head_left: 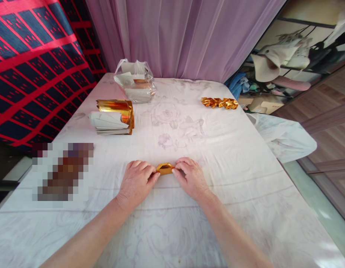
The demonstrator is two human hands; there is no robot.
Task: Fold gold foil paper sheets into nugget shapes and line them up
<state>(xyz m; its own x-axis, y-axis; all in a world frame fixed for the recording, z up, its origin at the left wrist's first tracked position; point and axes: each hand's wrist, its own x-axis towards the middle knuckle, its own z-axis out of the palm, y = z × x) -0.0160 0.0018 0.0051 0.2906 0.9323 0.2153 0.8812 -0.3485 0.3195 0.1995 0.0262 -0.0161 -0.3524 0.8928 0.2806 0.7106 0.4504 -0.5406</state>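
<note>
A small folded piece of gold foil paper sits low over the white floral cloth of the table, near the front and about midway across. The left hand pinches its left end between thumb and fingertips, and the right hand pinches the right end the same way, so both hands are closed on the paper, knuckles up, wrists resting on the cloth. Both forearms run back toward the near edge, angled in toward each other.

Bare cloth lies all around the hands. Far left stands a stack of gold foil sheets, with a clear plastic bag beyond it. Far right, a row of folded gold pieces lies close to the table's right edge.
</note>
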